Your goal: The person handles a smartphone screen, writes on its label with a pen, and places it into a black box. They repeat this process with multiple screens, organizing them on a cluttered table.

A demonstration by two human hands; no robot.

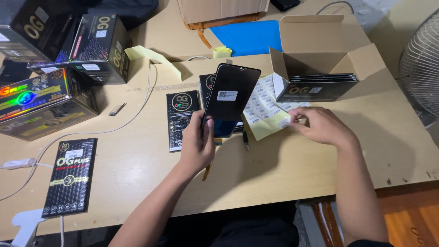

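Note:
My left hand (197, 142) holds a black phone screen panel (231, 98) upright above the table; a small white label is stuck on its upper part. My right hand (318, 124) pinches a small white sticker at the edge of a yellow-backed sheet of labels (265, 110) lying on the table. A flat black packet (181, 119) lies just left of the held panel, another partly hidden behind it.
An open cardboard box (320, 59) of black panels stands at the back right. Black boxes (98, 48) are stacked at the left, with a flat black packet (69, 176) at the front left. A white cable (114, 126), a pen (246, 139), a blue sheet (249, 36) and a fan (420, 68) are around.

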